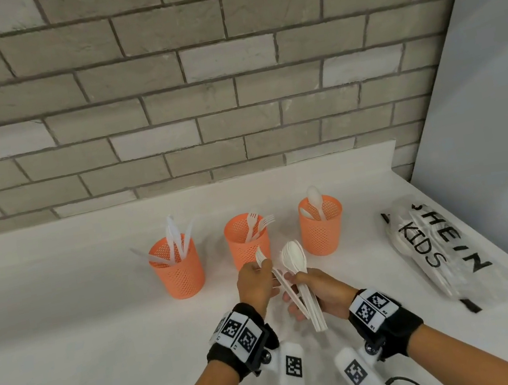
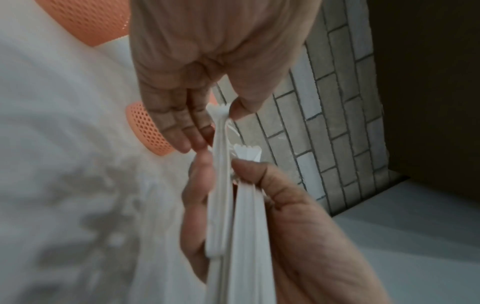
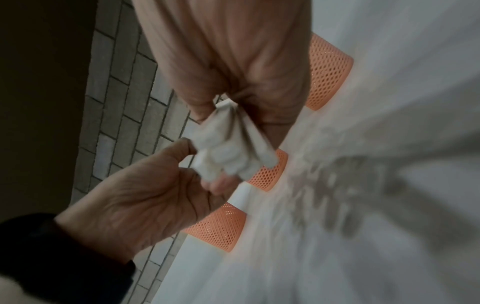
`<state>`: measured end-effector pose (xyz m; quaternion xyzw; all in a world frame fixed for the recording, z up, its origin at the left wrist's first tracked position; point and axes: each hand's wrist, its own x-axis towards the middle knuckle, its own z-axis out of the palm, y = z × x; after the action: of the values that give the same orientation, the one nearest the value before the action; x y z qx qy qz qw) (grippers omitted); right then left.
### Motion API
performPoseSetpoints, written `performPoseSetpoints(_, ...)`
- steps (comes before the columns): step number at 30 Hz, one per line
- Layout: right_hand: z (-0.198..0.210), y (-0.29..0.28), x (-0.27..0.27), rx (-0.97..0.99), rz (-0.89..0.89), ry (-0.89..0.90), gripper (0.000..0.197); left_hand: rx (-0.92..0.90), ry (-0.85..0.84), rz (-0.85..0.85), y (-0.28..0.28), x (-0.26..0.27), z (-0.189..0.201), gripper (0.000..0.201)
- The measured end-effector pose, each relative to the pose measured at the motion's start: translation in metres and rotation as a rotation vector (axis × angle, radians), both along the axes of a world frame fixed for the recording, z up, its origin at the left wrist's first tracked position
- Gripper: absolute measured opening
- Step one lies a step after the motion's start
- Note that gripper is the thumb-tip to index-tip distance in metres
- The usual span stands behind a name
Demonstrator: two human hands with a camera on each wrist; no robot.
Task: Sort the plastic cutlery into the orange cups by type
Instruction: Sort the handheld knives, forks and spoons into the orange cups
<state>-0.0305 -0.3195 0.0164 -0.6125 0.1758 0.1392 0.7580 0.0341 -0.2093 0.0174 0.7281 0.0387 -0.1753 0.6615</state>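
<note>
Three orange mesh cups stand in a row on the white counter: the left cup (image 1: 178, 270) holds knives, the middle cup (image 1: 247, 244) forks, the right cup (image 1: 322, 229) spoons. In front of the middle cup my right hand (image 1: 292, 290) grips a bundle of white cutlery (image 1: 296, 263) by the handles, heads up, spoon bowls showing. My left hand (image 1: 264, 267) pinches a single white utensil (image 1: 260, 256) near its head, beside the bundle; I cannot tell its type. In the left wrist view, thumb and fingers (image 2: 182, 123) pinch that utensil (image 2: 219, 131). In the right wrist view, the bundle (image 3: 228, 152) fans out.
A clear plastic bag (image 1: 435, 248) printed with black letters lies on the counter to the right, with white cutlery inside. A grey brick wall (image 1: 195, 100) backs the counter and a pale panel closes the right side. The counter's right edge runs diagonally past the bag.
</note>
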Motion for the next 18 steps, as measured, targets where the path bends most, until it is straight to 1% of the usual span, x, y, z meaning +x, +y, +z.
performPoseSetpoints(2,-0.001,-0.002,-0.002,-0.053,-0.012,-0.009,0.015,-0.115,0.016,0.056,-0.002,0.0,0.003,0.01)
performPoseSetpoints(4,-0.002,-0.004,-0.003,-0.084,-0.024,-0.019,0.01,-0.145,0.001,0.091,-0.002,0.0,0.005,0.011)
performPoseSetpoints(6,-0.002,-0.005,-0.002,-0.095,-0.04,-0.027,0.011,-0.114,-0.014,0.074,-0.003,0.001,0.005,0.01)
performPoseSetpoints(8,-0.003,-0.006,-0.002,-0.11,-0.051,-0.039,0.013,-0.062,-0.027,0.002,-0.004,-0.002,0.003,0.014)
performPoseSetpoints(10,-0.005,-0.005,-0.001,-0.133,-0.046,-0.065,0.021,-0.004,-0.033,-0.058,-0.006,-0.008,0.0,0.018)
performPoseSetpoints(12,-0.006,-0.004,-0.001,-0.139,-0.028,-0.087,0.028,0.01,-0.042,-0.087,-0.009,-0.015,-0.003,0.017)
performPoseSetpoints(15,-0.007,-0.005,0.0,-0.088,-0.015,-0.084,0.026,-0.004,-0.063,-0.092,-0.012,-0.02,-0.006,0.017)
performPoseSetpoints(18,-0.006,-0.011,-0.002,0.0,-0.011,-0.051,0.022,-0.029,-0.039,-0.076,-0.011,-0.019,-0.006,0.013)
